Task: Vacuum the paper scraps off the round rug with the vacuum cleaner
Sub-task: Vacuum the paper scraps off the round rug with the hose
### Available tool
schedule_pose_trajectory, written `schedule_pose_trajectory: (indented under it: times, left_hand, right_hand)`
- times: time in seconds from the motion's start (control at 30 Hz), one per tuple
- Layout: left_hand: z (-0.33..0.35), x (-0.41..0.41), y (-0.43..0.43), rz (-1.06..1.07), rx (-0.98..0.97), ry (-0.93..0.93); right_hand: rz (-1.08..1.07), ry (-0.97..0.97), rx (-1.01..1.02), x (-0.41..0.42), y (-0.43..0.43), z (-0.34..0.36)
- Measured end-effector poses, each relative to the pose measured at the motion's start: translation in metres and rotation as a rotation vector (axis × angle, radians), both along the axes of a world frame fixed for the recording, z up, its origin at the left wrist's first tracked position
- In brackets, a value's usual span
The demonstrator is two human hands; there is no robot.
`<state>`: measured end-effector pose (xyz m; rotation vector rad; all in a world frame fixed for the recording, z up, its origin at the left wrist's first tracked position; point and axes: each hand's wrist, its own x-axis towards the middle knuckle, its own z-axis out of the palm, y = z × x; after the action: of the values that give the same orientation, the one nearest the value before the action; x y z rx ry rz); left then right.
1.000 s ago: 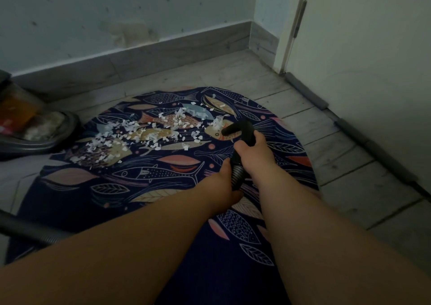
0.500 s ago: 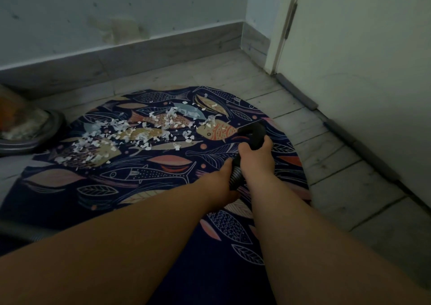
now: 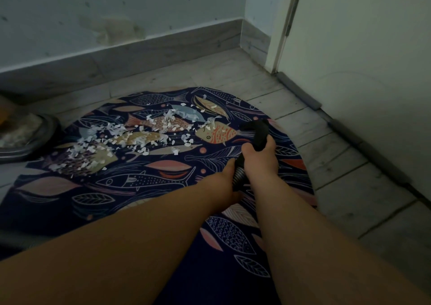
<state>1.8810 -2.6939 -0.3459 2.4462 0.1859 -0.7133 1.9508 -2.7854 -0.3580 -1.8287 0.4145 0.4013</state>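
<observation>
Gripping the black nozzle (image 3: 256, 130) at the end of the vacuum hose, the right hand (image 3: 260, 162) has its fingers curled round the curved plastic, with the thumb on one side and a fingertip showing on the other. The left hand (image 3: 225, 180) sits just behind and beside it, closed round the ribbed hose (image 3: 239, 176) where the hose meets the nozzle (most of those fingers are hidden underneath). Both forearms reach out over the near part of the round rug (image 3: 140, 211), a dark blue one printed with fish and leaves, lying on pale floor tiles (image 3: 349, 176). The nozzle is over the right side of the rug, its mouth turned left toward an orange fish; whether it touches the pile cannot be told. The paper scraps (image 3: 140, 136), small and white, lie in a loose band across the far left half of the rug, the nearest ones just beside the nozzle's mouth. The vacuum cleaner (image 3: 25, 139) rests at the rug's left edge, cut off by the frame. A white door (image 3: 361, 71) stands to the right.
</observation>
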Motion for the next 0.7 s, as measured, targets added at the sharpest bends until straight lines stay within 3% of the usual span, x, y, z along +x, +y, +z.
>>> schedule_pose_trajectory:
  times: [0.3,0.7]
  left_hand:
    - [-0.004,-0.003,0.007,0.065,-0.02,-0.02]
    - [0.004,-0.023,0.012,0.118,-0.059,-0.031]
  right_hand:
    - [0.074,0.0,0.024,0.007,0.01,-0.004]
    - [0.172,0.007,-0.093,-0.005,0.02,0.01]
